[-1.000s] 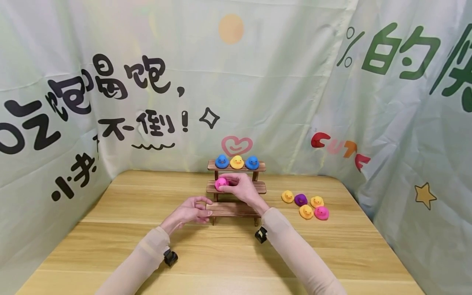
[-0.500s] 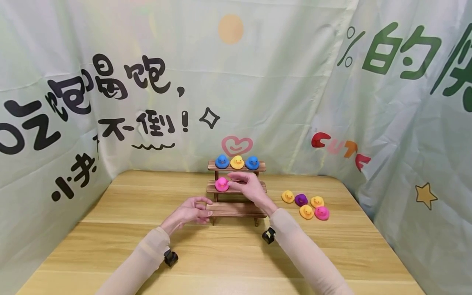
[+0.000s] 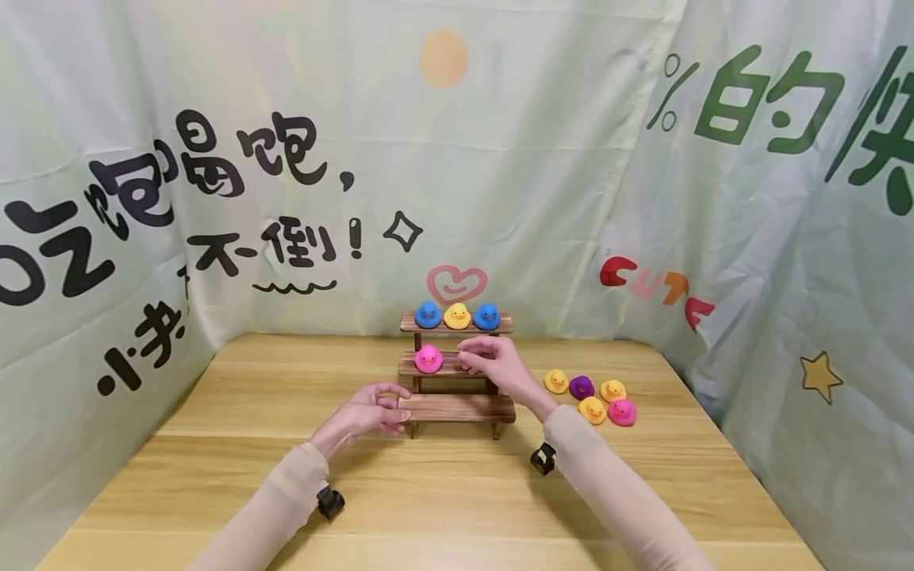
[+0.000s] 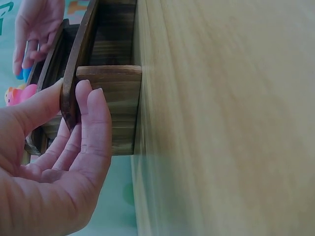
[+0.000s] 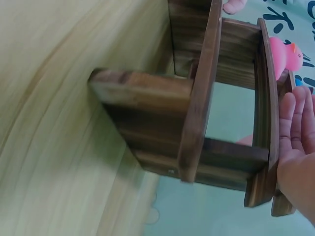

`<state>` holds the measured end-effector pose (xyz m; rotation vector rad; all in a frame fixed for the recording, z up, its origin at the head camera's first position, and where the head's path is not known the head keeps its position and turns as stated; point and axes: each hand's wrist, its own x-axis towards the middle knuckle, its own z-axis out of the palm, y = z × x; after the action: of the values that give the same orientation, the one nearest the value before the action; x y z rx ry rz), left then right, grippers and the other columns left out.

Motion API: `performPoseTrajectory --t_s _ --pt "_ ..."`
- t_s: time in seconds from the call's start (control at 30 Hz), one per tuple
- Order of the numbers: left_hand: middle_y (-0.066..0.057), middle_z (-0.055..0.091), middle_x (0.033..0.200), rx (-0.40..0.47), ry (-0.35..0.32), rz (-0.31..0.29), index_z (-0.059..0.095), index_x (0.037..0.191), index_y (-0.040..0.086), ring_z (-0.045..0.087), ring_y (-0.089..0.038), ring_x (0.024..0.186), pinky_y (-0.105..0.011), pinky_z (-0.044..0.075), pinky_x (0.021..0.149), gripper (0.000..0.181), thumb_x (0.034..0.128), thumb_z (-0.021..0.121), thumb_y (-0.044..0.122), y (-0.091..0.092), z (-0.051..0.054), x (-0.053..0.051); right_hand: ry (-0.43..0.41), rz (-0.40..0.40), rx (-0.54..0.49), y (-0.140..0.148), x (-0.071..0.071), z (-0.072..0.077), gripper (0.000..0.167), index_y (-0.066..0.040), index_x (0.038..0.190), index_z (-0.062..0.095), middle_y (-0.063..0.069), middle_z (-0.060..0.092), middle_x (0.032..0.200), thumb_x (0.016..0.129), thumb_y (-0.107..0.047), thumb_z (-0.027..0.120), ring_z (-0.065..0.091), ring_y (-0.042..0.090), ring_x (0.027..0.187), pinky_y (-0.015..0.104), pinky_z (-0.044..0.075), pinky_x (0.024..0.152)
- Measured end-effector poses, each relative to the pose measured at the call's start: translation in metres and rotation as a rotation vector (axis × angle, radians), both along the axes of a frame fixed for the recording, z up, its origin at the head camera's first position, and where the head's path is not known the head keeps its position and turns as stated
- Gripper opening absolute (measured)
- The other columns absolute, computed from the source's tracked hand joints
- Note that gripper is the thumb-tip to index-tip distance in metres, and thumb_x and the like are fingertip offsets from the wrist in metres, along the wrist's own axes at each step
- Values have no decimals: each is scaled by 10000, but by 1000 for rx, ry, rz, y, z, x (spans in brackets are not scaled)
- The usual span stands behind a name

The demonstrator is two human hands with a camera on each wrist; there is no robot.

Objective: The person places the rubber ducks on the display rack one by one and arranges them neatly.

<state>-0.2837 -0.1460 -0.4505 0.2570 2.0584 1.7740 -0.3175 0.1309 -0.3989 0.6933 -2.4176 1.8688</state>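
Note:
A three-tier wooden display stand stands on the table. My left hand pinches the left end of its lowest tier, thumb on top and fingers beneath, as the left wrist view shows. On the middle tier's left end sits a pink rubber duck. Just right of that duck, apart from it, my right hand hovers over the middle tier with relaxed fingers and holds nothing. Along the top tier sit a blue duck, a yellow duck and another blue duck.
Right of the stand lie several loose ducks: a purple duck, a pink duck and yellow ducks, one of them a yellow duck nearest the stand. Printed fabric hangs behind and beside the wooden table.
My right hand has let go of the pink duck on the middle tier and drawn off to the right. The left hand stays at the lowest tier's end.

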Motion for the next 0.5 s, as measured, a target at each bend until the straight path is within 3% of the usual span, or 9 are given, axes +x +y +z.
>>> performPoseTrajectory --t_s 0.2,0.4,0.5 --pt "-102 647 884 -3 4 -1 491 1291 -26 675 -237 762 -414 622 796 470 864 684 3 -1 -2 -1 38 0 26 13 4 3 263 18 1126 683 201 723 985 922 -147 688 660 239 779 275 586 657" --pt "-108 649 890 -2 -4 -3 490 1289 -29 678 -247 766 -422 620 802 477 858 690 2 -2 -2 -2 14 -20 55 26 6 5 262 -9 1125 698 132 739 966 912 -162 703 647 337 805 312 586 634" --pt "-108 652 888 -2 -7 -4 493 1287 -27 679 -244 761 -427 619 805 474 858 692 5 -2 -2 -1 -5 -24 77 34 7 5 261 -24 1127 700 137 725 938 916 -177 700 636 267 755 280 559 591"
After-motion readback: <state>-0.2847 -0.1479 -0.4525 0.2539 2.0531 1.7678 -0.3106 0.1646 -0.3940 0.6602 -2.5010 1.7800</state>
